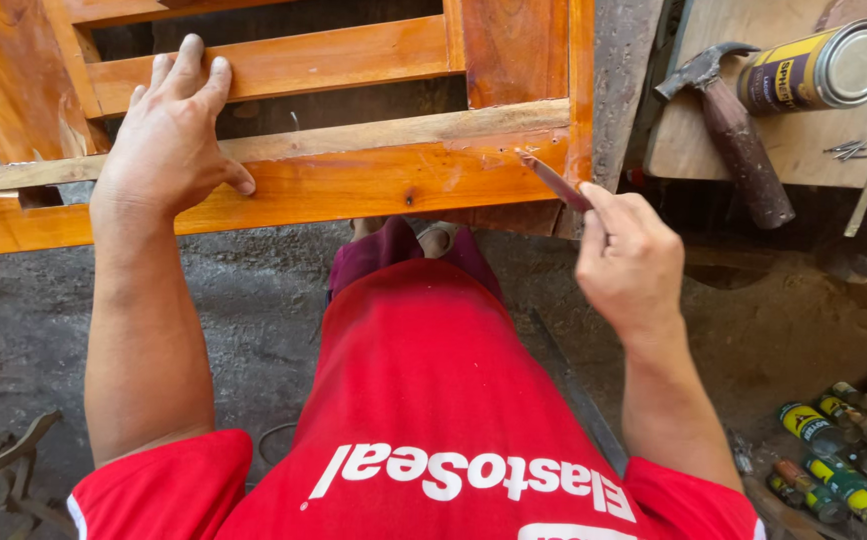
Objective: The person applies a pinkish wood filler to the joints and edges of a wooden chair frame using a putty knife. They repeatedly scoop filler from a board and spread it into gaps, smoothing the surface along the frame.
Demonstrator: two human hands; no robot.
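A varnished orange wooden frame (373, 180) stands in front of me, with a pale unfinished strip along the top of its lower rail. My left hand (168, 135) lies flat on that rail, fingers spread over the slat above. My right hand (628, 260) pinches a thin reddish-brown stick or blade (556, 183). Its tip touches the rail near the frame's right corner, where the varnish looks scraped and pale.
On a wooden board (803, 150) at the upper right lie a hammer (738, 130), a yellow tin can on its side (818, 65) and a few loose nails (846, 150). Several small tubes (838, 470) lie on the dirt floor at the lower right. My red shirt fills the bottom.
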